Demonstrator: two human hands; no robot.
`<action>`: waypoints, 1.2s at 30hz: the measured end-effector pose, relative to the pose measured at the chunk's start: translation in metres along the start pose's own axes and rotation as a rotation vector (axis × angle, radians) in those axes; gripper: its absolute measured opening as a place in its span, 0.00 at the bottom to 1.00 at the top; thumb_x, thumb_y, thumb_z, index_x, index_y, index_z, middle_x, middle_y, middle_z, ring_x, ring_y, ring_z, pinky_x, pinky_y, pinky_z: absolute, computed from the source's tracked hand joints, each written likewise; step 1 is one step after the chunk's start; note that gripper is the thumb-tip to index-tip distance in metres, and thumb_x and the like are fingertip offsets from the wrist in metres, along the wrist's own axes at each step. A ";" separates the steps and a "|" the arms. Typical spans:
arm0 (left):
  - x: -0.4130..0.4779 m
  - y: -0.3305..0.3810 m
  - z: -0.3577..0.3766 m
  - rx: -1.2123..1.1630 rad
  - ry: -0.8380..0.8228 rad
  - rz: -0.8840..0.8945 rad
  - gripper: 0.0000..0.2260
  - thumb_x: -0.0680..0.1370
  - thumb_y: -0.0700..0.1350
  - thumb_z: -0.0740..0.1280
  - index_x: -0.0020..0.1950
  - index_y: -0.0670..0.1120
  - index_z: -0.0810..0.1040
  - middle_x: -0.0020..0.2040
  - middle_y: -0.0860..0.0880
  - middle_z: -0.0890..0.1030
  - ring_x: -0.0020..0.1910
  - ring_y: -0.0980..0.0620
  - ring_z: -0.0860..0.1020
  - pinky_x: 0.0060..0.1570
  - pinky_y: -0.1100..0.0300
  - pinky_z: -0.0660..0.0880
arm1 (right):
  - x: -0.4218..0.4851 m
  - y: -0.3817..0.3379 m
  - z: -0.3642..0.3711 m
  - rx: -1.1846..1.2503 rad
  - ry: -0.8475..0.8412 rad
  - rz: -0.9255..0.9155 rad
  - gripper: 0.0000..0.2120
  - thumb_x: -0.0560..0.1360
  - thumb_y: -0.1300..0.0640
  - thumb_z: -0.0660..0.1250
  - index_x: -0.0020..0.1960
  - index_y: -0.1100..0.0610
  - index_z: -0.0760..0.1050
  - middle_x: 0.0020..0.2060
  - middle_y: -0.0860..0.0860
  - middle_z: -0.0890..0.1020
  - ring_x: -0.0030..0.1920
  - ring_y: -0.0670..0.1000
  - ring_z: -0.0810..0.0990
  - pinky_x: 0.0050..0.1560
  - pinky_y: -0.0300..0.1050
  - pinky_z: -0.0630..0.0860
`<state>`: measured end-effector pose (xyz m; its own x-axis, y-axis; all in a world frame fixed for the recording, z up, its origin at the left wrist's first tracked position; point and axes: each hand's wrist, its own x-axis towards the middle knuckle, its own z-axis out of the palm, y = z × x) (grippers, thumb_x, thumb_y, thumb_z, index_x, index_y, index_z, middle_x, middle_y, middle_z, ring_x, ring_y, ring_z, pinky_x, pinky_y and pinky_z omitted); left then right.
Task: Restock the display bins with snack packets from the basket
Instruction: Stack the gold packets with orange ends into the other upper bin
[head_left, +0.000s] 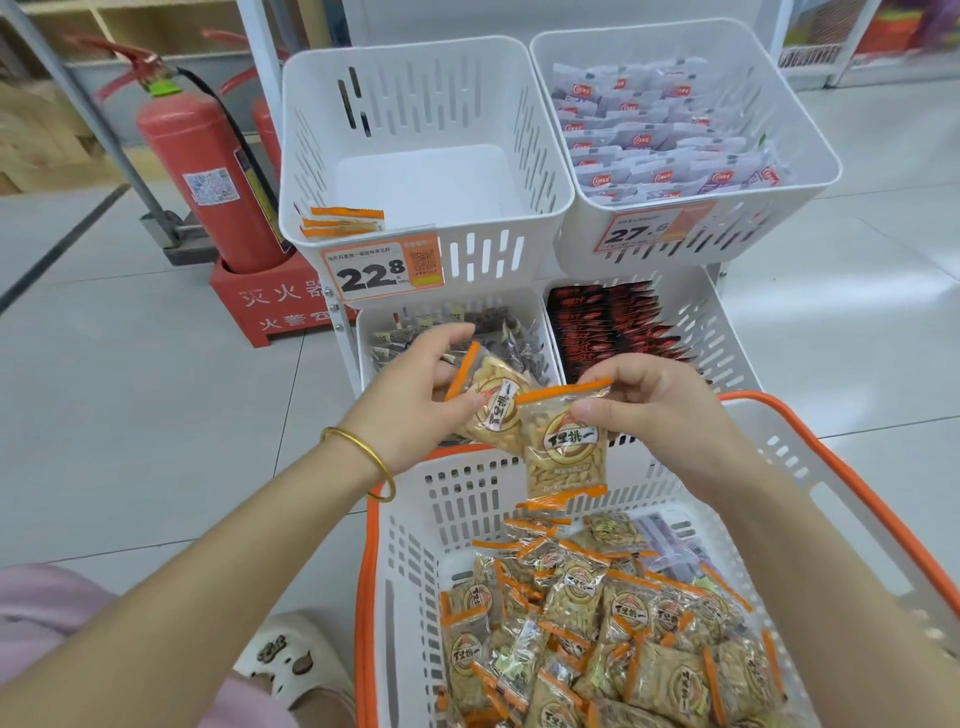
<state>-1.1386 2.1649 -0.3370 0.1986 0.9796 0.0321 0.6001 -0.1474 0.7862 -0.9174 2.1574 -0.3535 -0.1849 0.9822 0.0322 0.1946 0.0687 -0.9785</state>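
The left hand (415, 395) is curled round a tilted packet (493, 410) of pale snacks with an orange-edged seal. Its fingers (441, 335) reach over the top of the wrapper and the thumb presses the front. The right hand (660, 410) pinches a hanging packet (566, 452) of the same kind by its orange top strip, held between thumb and forefinger, so the pack dangles upright below those fingers and overlaps the lower corner of the tilted packet. The two hands are near each other, with the packs touching or nearly so between them. Directly beneath the fingers is the white basket (831, 467) with an orange rim. A heap of packets (597, 623) of the same kind lies loose on its bottom, well below the hanging one. Beyond the fingertips, higher up, stands the upper left bin (426, 130). It is white and slotted, and a few orange-edged packs (343, 221) lie in its near left corner. A price tag (382, 270) reading 22.8 is fixed to its front. To the right of that, past the right-hand fingers, the upper right bin (779, 104) is filled with white packets (649, 140). Just behind the left fingers is the lower left bin (374, 322), which holds dark packs. Behind the right fingers, the lower right bin (717, 332) holds red-and-black packs (613, 327). A gold bangle (363, 457) circles the left wrist. Off to the left of the left fingers a red fire extinguisher (208, 171) stands on the tiled floor (130, 415).
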 end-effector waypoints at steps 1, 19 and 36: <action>0.000 0.001 0.000 0.036 0.010 0.030 0.25 0.76 0.44 0.67 0.71 0.54 0.64 0.43 0.47 0.82 0.43 0.52 0.81 0.47 0.60 0.77 | 0.000 0.001 0.002 -0.017 -0.002 -0.008 0.09 0.61 0.51 0.74 0.39 0.51 0.81 0.40 0.58 0.83 0.37 0.54 0.78 0.41 0.48 0.74; -0.002 0.014 -0.018 -0.290 -0.107 -0.132 0.28 0.67 0.47 0.77 0.61 0.53 0.67 0.55 0.55 0.78 0.52 0.61 0.79 0.52 0.63 0.77 | 0.043 -0.047 0.054 0.162 0.110 -0.207 0.09 0.73 0.63 0.70 0.45 0.50 0.76 0.37 0.51 0.81 0.38 0.49 0.77 0.36 0.40 0.74; 0.061 -0.025 -0.107 0.548 0.478 -0.086 0.36 0.71 0.53 0.71 0.73 0.46 0.58 0.73 0.45 0.57 0.71 0.44 0.56 0.69 0.53 0.56 | 0.257 -0.124 0.097 -0.400 0.127 -0.315 0.13 0.66 0.66 0.73 0.45 0.53 0.77 0.40 0.53 0.79 0.45 0.58 0.80 0.49 0.58 0.78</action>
<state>-1.2244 2.2428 -0.2891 -0.1508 0.9252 0.3484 0.9249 0.0076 0.3800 -1.0823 2.3845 -0.2433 -0.1801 0.9148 0.3614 0.5057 0.4013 -0.7637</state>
